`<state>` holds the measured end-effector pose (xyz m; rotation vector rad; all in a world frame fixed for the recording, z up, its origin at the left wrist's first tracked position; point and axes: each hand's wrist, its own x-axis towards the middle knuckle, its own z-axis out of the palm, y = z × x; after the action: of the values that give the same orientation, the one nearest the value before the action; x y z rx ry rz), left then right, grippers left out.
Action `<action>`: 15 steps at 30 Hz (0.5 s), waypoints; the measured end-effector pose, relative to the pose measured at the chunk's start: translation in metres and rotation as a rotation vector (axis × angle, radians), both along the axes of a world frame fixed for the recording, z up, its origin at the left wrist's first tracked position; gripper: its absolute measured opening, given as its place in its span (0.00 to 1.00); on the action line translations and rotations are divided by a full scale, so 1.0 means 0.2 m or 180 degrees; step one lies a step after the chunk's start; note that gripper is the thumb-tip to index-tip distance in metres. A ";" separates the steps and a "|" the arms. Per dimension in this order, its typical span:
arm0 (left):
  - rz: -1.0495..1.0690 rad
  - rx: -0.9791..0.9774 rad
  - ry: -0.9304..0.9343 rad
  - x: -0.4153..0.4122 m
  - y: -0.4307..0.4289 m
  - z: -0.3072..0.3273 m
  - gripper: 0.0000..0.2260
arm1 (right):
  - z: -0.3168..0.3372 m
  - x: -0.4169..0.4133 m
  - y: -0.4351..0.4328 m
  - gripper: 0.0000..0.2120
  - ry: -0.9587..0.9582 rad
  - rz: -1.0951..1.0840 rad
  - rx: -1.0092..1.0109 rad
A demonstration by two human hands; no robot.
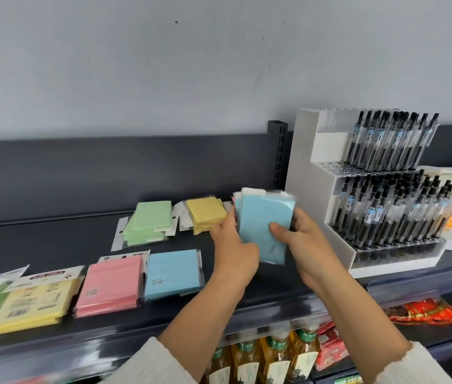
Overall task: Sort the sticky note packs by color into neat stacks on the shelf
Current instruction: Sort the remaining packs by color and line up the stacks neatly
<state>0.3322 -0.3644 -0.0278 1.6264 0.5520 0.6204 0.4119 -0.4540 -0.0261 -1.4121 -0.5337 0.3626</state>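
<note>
Blue-faced bundle [263,225]: head view, centre of the frame, held clear of the shelf [53,239] and tilted upright. Several sleeved packs are fanned together with white header tabs at the top and a pinkish edge behind at upper left — colours further back cannot be told.
Left hand [233,245]: curled round the bundle's left edge, fingers behind it and out of sight.
Right hand [305,245]: clasps the right edge, thumb pressed flat on the blue face.
Blue stack [173,273]: flat on the shelf, lower centre, just beside the pink stack [111,286]; judged the likely home for the top pack.
Other stacks: yellow stack [31,303] at lower left; green stack [148,223] and rear yellow stack [205,214] at mid frame, both splayed.
Handling, judged: light, thin, fairly stiff as pads. The glossy sleeves will slide on one another, so a loose bundle can shear or spill.
Hold, judged: pinch a pack across face and back near a long edge — not by the floppy header tab.
Hazard: pen display [380,189] stands just right of the hands.
</note>
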 end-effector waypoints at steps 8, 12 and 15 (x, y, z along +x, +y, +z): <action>0.0127 0.0086 -0.0128 -0.10 0.00 -0.04 0.33 | -0.09 -0.09 0.06 0.23 -0.0197 0.0424 0.0060; 0.0084 0.0192 0.0007 -0.11 0.00 -0.07 0.33 | -0.13 -0.10 0.05 0.26 -0.0047 0.0492 -0.0071; 0.0116 0.0249 0.0042 -0.11 -0.02 -0.06 0.31 | -0.12 -0.10 0.06 0.28 -0.0164 0.0398 -0.0309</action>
<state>0.3096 -0.3680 -0.0406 1.6981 0.5743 0.6657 0.3913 -0.4425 -0.0500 -1.4886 -0.6560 0.4584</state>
